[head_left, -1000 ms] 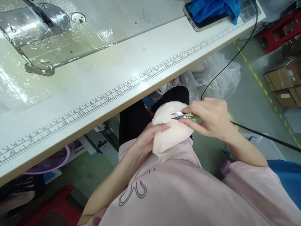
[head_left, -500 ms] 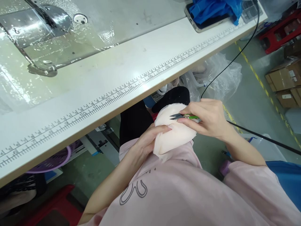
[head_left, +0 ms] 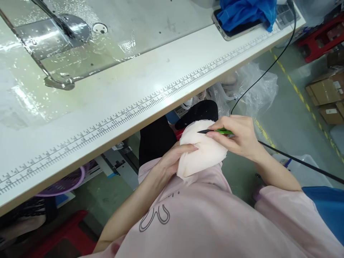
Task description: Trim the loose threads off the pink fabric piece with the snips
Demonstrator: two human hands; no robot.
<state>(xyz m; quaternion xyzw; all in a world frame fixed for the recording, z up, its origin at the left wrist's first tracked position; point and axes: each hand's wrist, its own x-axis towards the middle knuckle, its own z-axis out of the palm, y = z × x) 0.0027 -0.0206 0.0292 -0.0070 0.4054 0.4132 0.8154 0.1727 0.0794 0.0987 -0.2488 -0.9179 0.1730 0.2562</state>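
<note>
Over my lap, my left hand (head_left: 173,157) grips a white, rounded padded fabric piece (head_left: 202,157), its thumb pressed on top and its other fingers hidden underneath. The piece has a thin, ragged edge and looks like a cup or pad. My right hand (head_left: 236,136) is closed around green-handled thread snips (head_left: 224,131). Their dark blades are together and point left over the upper part of the white piece. Whether the tips touch the fabric I cannot tell.
A white sewing table (head_left: 150,77) with a printed ruler edge lies ahead, with a metal machine plate (head_left: 53,36) at left. A phone (head_left: 228,34) lies under blue cloth (head_left: 245,14). A black cable (head_left: 268,68) hangs at right. A purple basket (head_left: 80,179) is under the table.
The snips' blades have closed from slightly apart to together. My left hand still holds the white piece, and the whole view has shifted slightly.
</note>
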